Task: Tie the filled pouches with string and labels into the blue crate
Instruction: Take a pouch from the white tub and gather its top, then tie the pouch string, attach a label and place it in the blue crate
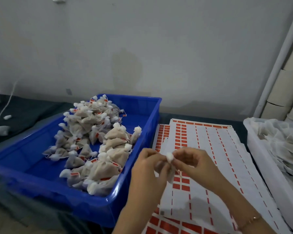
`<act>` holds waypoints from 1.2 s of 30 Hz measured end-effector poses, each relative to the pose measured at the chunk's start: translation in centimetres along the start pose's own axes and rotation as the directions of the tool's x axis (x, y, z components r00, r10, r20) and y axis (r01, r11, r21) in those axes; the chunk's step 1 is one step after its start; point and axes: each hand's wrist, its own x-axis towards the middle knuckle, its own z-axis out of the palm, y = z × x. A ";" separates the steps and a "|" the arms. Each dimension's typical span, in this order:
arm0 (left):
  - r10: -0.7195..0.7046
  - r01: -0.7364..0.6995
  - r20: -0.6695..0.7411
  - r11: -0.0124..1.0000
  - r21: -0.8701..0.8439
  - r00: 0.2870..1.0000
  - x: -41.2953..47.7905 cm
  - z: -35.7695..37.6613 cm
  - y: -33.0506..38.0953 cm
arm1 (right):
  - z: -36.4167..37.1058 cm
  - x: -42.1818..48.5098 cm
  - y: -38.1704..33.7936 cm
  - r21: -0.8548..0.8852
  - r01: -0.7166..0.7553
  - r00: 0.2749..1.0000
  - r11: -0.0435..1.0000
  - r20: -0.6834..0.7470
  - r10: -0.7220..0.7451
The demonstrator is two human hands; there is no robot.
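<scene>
1. Head view, the only one here: both hands were up over the table, meeting at the neck of one small filled pouch (170, 173).
2. The left hand (147, 168) had its fingers curled round the pouch body from 9 o'clock. I'd guess that was to keep the filling down while the top got cinched.
3. The right hand (191, 161) came in from 3 o'clock, with thumb and fingertips pinched on the bunched white top. Looked like mid-tie to me, but the string was too thin to make out properly.
4. So the pouch was hanging between the two hands, clear of the table, and not in the crate yet.
5. The blue crate (152, 119) sat at about 10 o'clock from the hands, and a heap of tied pouches (91, 132) with red tags was piled in its near-right half. It was close enough that a finished one probably just gets dropped in.
6. The label sheets (210, 149), red and white, were spread right under the hands and out to 12 o'clock, so tags were in easy reach.
7. A white tray (254, 149) at 3 o'clock held what looked like the not-yet-tied ones.
8. There was a thin bracelet (250, 220) on the right wrist.
</scene>
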 end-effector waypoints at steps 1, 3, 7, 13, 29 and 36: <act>0.034 -0.030 -0.055 0.997 0.073 0.998 0.2 -1.4 0.6 | 0.2 0.8 -1.2 0.040 0.037 0.999 0.999 0.026 -0.038; 0.108 -0.087 -0.127 0.984 0.155 0.986 1.3 -4.3 1.4 | 0.6 2.6 -3.5 0.119 0.106 0.991 0.987 0.063 -0.114; 0.083 -0.079 -0.032 0.989 0.126 0.996 7.4 -8.3 1.7 | 1.3 7.9 -6.3 0.064 0.184 0.983 0.981 0.012 -0.185; -0.009 -0.011 0.091 0.975 0.221 0.996 16.9 -8.3 -2.6 | 4.2 16.2 -5.1 -0.268 0.096 0.986 0.959 -0.104 -0.128; -0.306 0.138 0.326 0.882 0.450 0.894 20.9 -4.8 -8.8 | 7.5 18.9 0.5 -0.473 -0.022 0.999 0.881 0.032 0.042; -0.137 0.067 0.121 0.887 0.458 0.983 20.0 -3.9 -5.5 | 5.3 16.8 0.6 -0.384 -0.014 0.999 0.923 -0.036 0.001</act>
